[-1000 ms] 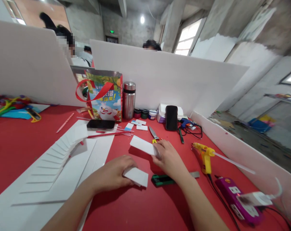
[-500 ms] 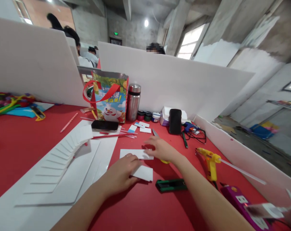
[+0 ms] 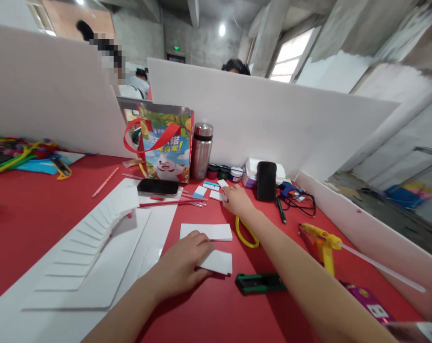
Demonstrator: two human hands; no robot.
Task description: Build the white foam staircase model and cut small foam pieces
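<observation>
Your left hand [image 3: 182, 267] lies flat on the red table [image 3: 33, 209], fingers spread loosely over the near end of a small white foam-board piece [image 3: 218, 262], pressing it down rather than pinching it. Just beyond your fingertips lies a second, longer white foam-board strip [image 3: 207, 231], apart from the first by a thin strip of red.

Your right hand [image 3: 237, 200] reaches far forward, its fingertips on a little white card piece [image 3: 222, 183] among several small white and blue card scraps [image 3: 200, 191]; whether the fingers have closed on it I cannot tell. Under your right forearm the yellow handle loop of a pair of scissors [image 3: 245, 233] shows, and nearer you, beside the left hand's piece, lies a green utility knife [image 3: 261, 283].

To the right of your right arm rests a yellow hot-glue gun [image 3: 321, 240] with a glue stick protruding. Beyond the right hand stand a dark phone [image 3: 266, 180], small paint pots [image 3: 223, 171], a steel flask [image 3: 201, 151] and a colourful gift bag [image 3: 166, 143]. Left of your left hand spreads a large white board carrying a stepped foam staircase [image 3: 90, 238], with another phone [image 3: 158, 186] at its far end.
</observation>
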